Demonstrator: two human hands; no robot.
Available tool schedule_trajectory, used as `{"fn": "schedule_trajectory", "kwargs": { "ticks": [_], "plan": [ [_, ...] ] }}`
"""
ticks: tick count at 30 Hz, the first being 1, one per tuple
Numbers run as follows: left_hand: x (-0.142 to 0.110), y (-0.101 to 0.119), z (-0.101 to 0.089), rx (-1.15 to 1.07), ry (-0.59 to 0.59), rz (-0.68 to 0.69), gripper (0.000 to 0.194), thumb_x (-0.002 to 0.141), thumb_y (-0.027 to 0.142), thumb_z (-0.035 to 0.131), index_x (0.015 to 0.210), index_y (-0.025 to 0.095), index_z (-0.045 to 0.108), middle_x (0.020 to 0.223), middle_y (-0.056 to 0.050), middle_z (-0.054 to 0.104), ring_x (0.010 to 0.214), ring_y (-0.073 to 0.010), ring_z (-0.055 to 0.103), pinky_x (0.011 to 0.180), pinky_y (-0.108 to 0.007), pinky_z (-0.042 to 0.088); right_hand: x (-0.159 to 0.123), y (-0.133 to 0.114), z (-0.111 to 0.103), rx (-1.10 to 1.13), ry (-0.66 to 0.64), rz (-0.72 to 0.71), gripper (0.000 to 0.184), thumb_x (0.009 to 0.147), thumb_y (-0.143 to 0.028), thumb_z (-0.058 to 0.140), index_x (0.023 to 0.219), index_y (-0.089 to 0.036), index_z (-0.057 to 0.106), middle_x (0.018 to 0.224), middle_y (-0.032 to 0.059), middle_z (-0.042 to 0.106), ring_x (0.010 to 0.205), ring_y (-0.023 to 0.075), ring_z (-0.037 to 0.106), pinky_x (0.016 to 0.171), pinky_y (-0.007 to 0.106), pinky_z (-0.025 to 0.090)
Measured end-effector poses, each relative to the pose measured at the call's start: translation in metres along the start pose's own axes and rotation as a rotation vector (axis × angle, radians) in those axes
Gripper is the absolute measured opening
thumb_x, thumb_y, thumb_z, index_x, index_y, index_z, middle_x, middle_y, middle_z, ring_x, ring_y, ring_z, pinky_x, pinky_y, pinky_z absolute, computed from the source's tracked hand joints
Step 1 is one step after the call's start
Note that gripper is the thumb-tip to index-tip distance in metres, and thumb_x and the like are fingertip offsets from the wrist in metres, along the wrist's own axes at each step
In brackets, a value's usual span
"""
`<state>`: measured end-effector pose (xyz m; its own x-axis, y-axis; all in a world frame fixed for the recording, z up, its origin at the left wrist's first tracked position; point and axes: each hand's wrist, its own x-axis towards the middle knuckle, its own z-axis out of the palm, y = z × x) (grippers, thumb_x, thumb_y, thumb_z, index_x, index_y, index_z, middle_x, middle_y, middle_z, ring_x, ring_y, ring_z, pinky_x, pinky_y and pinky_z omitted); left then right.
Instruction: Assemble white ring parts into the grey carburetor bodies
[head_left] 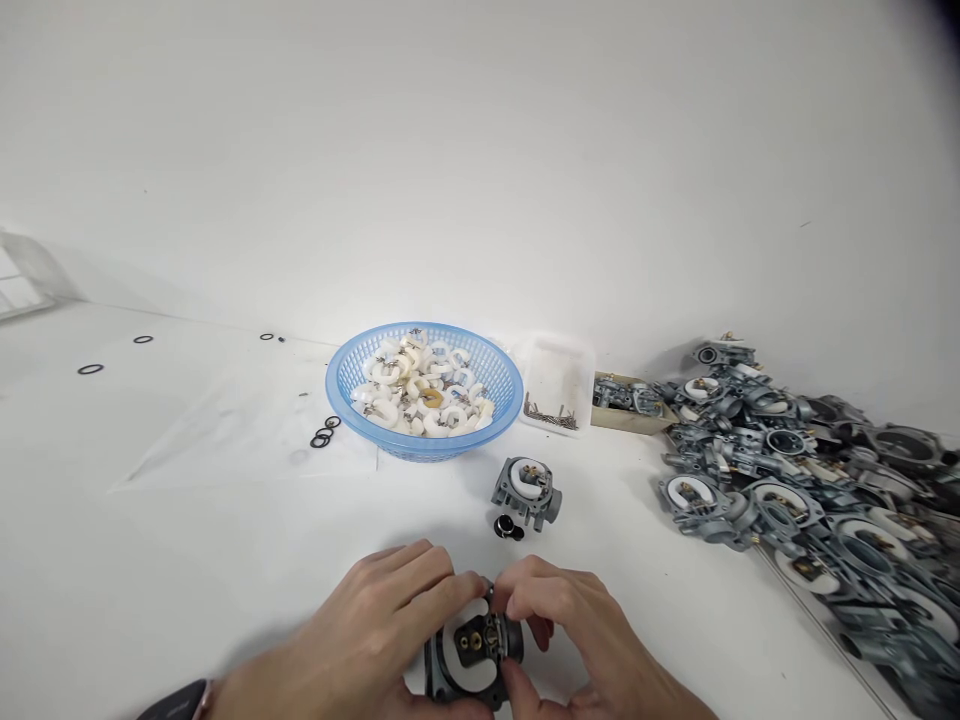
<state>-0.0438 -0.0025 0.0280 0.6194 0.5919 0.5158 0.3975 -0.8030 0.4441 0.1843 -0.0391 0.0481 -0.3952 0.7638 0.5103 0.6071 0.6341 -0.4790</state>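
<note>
Both hands close around a grey metal carburetor body (471,655) at the bottom centre of the white table. My left hand (375,625) wraps its left side, fingers curled over the top. My right hand (581,630) pinches at its upper right edge, thumb beneath; whether a small part sits between the fingertips I cannot make out. A brass fitting shows in the body's open face. Just beyond lies another carburetor body (529,490) with a white float, and a small black cap (508,527) beside it.
A blue basket (345,375) of white floats stands at centre. A clear tray (556,392) holds small metal pins. A large heap of carburetor bodies (810,480) fills the right side. Black O-rings (322,434) lie left of the basket; more rings (90,369) far left.
</note>
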Motion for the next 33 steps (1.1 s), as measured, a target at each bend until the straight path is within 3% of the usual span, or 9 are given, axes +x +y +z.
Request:
{"fn": "schedule_trajectory", "kwargs": {
  "ticks": [8, 12, 17, 22, 29, 33],
  "plan": [
    [0.001, 0.001, 0.001, -0.014, -0.012, -0.008, 0.059, 0.073, 0.038, 0.094, 0.116, 0.023, 0.057, 0.091, 0.001, 0.066, 0.079, -0.0180, 0.065, 0.072, -0.030, 0.055, -0.003, 0.002, 0.005, 0.014, 0.017, -0.001, 0.042, 0.081, -0.007, 0.053, 0.116, -0.030, 0.046, 0.106, 0.0040, 0.071, 0.100, 0.0225, 0.073, 0.080, 0.030, 0.061],
    [-0.001, -0.002, 0.004, -0.028, -0.018, -0.048, 0.065, 0.075, 0.035, 0.092, 0.125, 0.024, 0.053, 0.094, 0.001, 0.066, 0.081, -0.0192, 0.066, 0.073, -0.031, 0.055, 0.001, 0.004, -0.003, 0.034, -0.074, 0.026, 0.053, 0.073, -0.005, 0.060, 0.118, -0.030, 0.046, 0.119, 0.0045, 0.069, 0.110, 0.0234, 0.071, 0.089, 0.030, 0.061],
    [-0.005, -0.011, 0.007, -0.025, -0.032, -0.079, 0.069, 0.087, 0.056, 0.079, 0.139, 0.028, 0.044, 0.106, -0.003, 0.068, 0.090, -0.0209, 0.069, 0.079, -0.032, 0.057, 0.005, 0.019, -0.006, 0.074, -0.195, -0.056, 0.071, 0.066, -0.006, 0.072, 0.128, -0.028, 0.046, 0.137, 0.0091, 0.060, 0.130, 0.0266, 0.060, 0.107, 0.035, 0.054],
    [-0.002, -0.013, 0.006, -0.068, -0.076, -0.087, 0.061, 0.094, 0.068, 0.062, 0.137, 0.027, 0.045, 0.112, -0.005, 0.068, 0.095, -0.0224, 0.069, 0.081, -0.033, 0.057, 0.002, 0.029, 0.004, 0.122, -0.212, -0.055, 0.071, 0.070, -0.010, 0.073, 0.133, -0.024, 0.045, 0.141, 0.0119, 0.057, 0.134, 0.0276, 0.057, 0.109, 0.037, 0.052],
    [0.003, -0.017, -0.008, 0.013, 0.016, -0.065, 0.044, 0.106, 0.055, 0.042, 0.135, 0.023, 0.049, 0.118, -0.008, 0.066, 0.101, -0.0229, 0.068, 0.081, -0.032, 0.059, 0.003, 0.019, 0.016, 0.229, -0.270, 0.148, 0.065, 0.063, -0.010, 0.075, 0.123, -0.025, 0.054, 0.135, 0.0090, 0.062, 0.124, 0.0283, 0.063, 0.103, 0.033, 0.053],
    [0.003, -0.022, -0.011, 0.012, 0.066, -0.085, 0.037, 0.108, 0.049, 0.039, 0.133, 0.023, 0.050, 0.117, -0.008, 0.065, 0.100, -0.0221, 0.068, 0.081, -0.032, 0.059, 0.008, 0.014, 0.015, 0.182, -0.239, 0.145, 0.064, 0.063, -0.013, 0.075, 0.122, -0.024, 0.053, 0.128, 0.0074, 0.065, 0.117, 0.0282, 0.065, 0.096, 0.031, 0.055]
  ]
}}
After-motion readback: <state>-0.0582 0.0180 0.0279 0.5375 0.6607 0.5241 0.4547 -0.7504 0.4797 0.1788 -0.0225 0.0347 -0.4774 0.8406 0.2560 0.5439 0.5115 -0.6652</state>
